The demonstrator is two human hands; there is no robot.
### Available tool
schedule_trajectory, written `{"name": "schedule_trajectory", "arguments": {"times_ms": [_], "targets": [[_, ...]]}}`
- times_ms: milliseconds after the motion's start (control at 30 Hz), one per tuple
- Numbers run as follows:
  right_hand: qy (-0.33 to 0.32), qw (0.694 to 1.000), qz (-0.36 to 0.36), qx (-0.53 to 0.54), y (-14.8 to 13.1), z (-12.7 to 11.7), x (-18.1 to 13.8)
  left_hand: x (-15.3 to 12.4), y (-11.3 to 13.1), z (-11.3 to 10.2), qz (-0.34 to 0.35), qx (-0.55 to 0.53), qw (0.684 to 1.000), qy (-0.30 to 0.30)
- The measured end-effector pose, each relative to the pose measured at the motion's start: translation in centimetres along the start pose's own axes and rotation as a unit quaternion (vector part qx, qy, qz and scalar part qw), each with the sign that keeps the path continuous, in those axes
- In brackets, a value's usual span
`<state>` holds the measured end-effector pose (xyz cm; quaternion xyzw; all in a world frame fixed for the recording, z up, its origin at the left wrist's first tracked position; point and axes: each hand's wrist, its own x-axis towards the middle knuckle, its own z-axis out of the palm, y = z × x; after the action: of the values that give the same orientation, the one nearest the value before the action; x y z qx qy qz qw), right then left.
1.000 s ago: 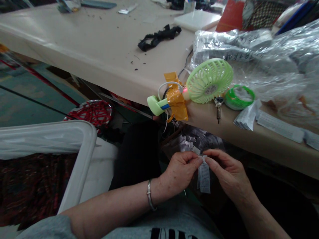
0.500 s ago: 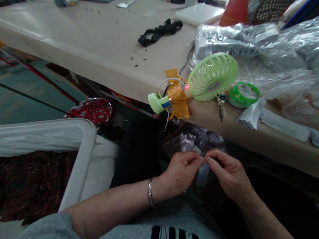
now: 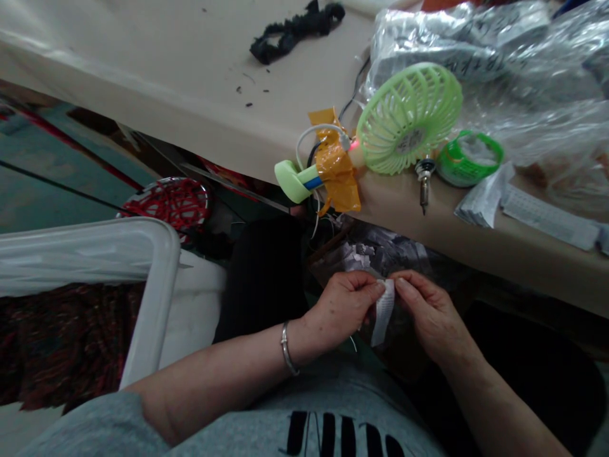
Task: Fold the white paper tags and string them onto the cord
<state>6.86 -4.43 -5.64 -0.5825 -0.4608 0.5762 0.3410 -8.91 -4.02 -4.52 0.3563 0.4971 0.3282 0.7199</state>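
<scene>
Head view: left grip (image 3: pixel 335 306) pinches a likely flimsy label (image 3: pixel 382 317), best held at its far end; right grip (image 3: pixel 434 314) narrow, contents unclear.

At twelve o'clock in the view, a crumpled black cloth band (image 3: pixel 297 32) lies on the beige smooth-topped table (image 3: pixel 166 76). Between one and two, a pale green plastic fan (image 3: pixel 409 120) tilts at the table's edge, shiny amber tape (image 3: pixel 340 184) around its handle. At two sit clear, crinkled plastic bags (image 3: pixel 533 114) and a bright green round-rimmed tub (image 3: pixel 450 166). Between eight and nine, a white plastic bin (image 3: pixel 162 254) holds dark red patterned fabric (image 3: pixel 66 343).
</scene>
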Motion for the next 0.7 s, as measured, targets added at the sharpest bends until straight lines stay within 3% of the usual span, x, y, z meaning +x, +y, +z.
{"name": "schedule_trajectory", "arguments": {"times_ms": [167,433,700], "targets": [[-0.069,0.996,0.058,0.008,0.4,0.5,-1.0,0.3,-0.2,-0.2,0.014,-0.006,1.000,0.014],[-0.036,0.998,0.005,-0.043,2.2,2.5,-2.3,0.7,-1.0,-0.2,0.078,0.083,0.989,0.090],[0.017,0.999,-0.014,-0.030,3.1,4.1,-2.1,1.1,-1.7,0.1,0.110,0.062,0.984,0.126]]}}
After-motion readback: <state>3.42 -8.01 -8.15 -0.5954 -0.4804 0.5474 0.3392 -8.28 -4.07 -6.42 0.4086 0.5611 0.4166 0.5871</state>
